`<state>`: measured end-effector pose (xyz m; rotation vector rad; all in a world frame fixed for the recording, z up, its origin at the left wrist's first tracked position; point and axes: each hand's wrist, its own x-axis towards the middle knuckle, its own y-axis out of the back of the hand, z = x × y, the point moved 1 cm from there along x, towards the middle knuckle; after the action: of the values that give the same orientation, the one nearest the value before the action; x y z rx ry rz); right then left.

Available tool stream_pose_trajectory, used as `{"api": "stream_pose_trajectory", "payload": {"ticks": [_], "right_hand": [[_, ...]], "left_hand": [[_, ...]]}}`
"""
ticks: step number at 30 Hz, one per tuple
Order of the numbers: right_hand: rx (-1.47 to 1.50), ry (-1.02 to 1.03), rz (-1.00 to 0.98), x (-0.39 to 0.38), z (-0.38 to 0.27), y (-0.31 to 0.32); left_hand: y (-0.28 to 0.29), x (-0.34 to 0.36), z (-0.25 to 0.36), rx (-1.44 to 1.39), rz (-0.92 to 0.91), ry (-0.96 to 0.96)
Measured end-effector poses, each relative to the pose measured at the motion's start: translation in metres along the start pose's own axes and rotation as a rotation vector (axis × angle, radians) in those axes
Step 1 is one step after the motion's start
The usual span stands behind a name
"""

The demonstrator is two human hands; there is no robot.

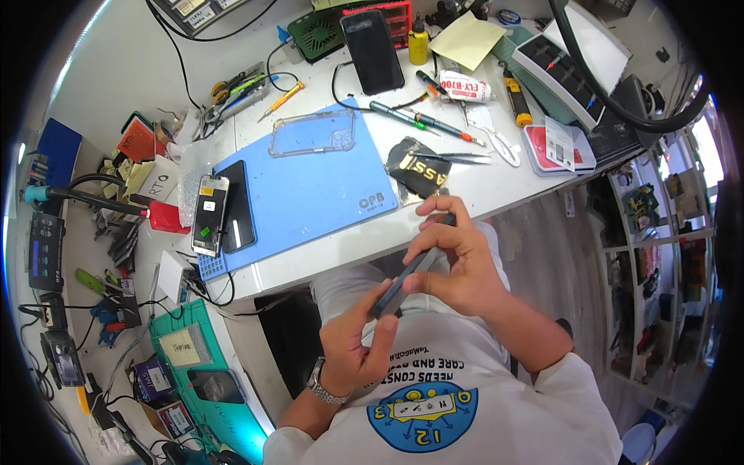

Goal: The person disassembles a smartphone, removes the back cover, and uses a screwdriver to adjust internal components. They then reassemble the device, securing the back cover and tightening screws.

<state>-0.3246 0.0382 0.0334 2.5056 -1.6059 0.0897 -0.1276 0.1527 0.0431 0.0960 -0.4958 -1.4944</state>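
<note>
A dark blue-grey smartphone (394,291) is held on edge above my lap, tilted up toward the right. My left hand (358,339) grips its lower end between the thumb and fingers. Around the upper end, my right hand (463,260) has its fingers and thumb closed. The phone's faces are mostly hidden at this angle. Just beyond the right hand, a black pouch (419,166) and tweezers (461,157) lie at the table's edge. On the blue mat (310,199) rests a clear phone case (313,133).
At the mat's left lie a dark phone (239,206) and a phone screen part (210,215). Another black phone (373,51) leans at the back. Screwdrivers (418,118) and a white-and-red tray (559,149) are farther right. A teal mat (198,310) is lower left.
</note>
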Motion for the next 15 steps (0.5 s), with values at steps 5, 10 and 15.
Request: {"api": "stream_pose_trajectory", "payload": {"ticks": [5, 10, 15], "right_hand": [[0.529, -0.179, 0.028, -0.009, 0.012, -0.015], [-0.143, 0.219, 0.005, -0.009, -0.041, -0.014], [-0.250, 0.395, -0.068, -0.008, -0.039, -0.016]], "left_hand": [[-0.003, 0.007, 0.007, -0.103, 0.122, -0.159], [0.014, 0.016, 0.004, 0.034, 0.058, -0.171], [0.009, 0.022, 0.006, 0.125, 0.028, -0.185]]}}
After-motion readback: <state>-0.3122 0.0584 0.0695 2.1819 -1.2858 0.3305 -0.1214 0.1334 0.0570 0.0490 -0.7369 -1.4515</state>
